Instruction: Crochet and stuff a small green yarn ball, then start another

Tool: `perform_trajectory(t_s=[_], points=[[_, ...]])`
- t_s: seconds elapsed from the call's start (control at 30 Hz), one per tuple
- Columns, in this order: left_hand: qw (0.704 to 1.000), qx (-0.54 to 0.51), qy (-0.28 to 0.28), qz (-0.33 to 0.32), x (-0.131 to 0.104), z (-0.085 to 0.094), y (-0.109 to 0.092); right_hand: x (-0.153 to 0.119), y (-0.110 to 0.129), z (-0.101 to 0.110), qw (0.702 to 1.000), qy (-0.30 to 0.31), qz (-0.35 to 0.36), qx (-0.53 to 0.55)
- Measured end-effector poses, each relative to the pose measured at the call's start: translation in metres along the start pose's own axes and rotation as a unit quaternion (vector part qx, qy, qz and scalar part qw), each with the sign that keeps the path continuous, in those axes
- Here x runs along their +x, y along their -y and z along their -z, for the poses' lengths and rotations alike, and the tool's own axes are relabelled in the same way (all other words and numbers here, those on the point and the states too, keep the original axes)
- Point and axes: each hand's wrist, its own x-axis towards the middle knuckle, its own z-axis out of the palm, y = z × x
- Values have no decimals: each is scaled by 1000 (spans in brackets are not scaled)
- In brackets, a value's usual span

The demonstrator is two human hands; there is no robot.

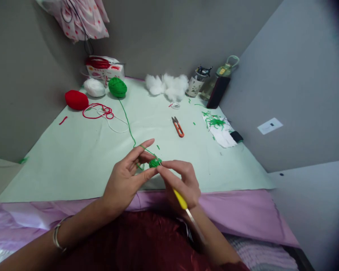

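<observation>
1 grn crochet pc (154, 163) btwn both hands (122, 181) (184, 181)

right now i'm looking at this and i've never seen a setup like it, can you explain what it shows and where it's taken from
There's no machine here, just a person working bare-handed. The single picture comes from a camera on their head, looking forward and down.

The left hand pinches a small green yarn piece. The right hand holds a yellow-handled tool, probably a crochet hook, with its tip at that piece. A green strand runs from the green ball to the left hand.

Also on the pale cloth are a white ball, a red ball, white fluff, small orange snips and some green scraps.
</observation>
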Motion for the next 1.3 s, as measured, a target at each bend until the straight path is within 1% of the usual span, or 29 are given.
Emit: perform_trajectory(t_s=[0.03, 0.07, 0.13, 0.2, 0.23, 0.3, 0.37, 0.47, 0.57, 0.8, 0.87, 0.97, 1.1, 1.3], points=[[1000, 6, -11, -9, -1, -1, 2, -1, 1, 0, 999, 8, 17, -37], [1000, -8, -9, 0, -1, -1, 3, -2, 2, 1, 997, 13, 29, -65], [995, -74, 26, 60, -1, -1, 4, -5, 4, 1, 997, 12, 32, -72], [979, -146, 69, 126, -1, 0, 2, -5, 3, -1, 1000, -2, 9, -20], [970, -173, 86, 148, -1, 1, 1, -5, 3, -2, 1000, -14, -12, 18], [959, -204, 105, 165, 0, 2, -1, -3, 1, -4, 992, -35, -65, 99], [957, -216, 110, 159, 2, 3, -3, 0, 1, -6, 978, -51, -108, 173], [960, -212, 110, 148, 3, 4, -5, 4, 2, -4, 962, -59, -118, 238], [966, -193, 101, 141, 4, 6, -6, 7, 3, 2, 959, -41, -116, 255], [984, -123, 85, 93, 6, 14, -5, 7, 3, 12, 947, -3, -169, 274], [985, -116, 87, 92, 7, 16, -4, 8, 3, 13, 942, 4, -185, 281], [981, -120, 100, 113, 8, 17, -1, 9, 2, 16, 929, 13, -218, 298], [967, -150, 145, 145, 10, 18, -1, 10, 1, 17, 897, 13, -273, 347], [956, -168, 188, 153, 12, 20, -3, 13, -4, 17, 832, -5, -351, 430]])
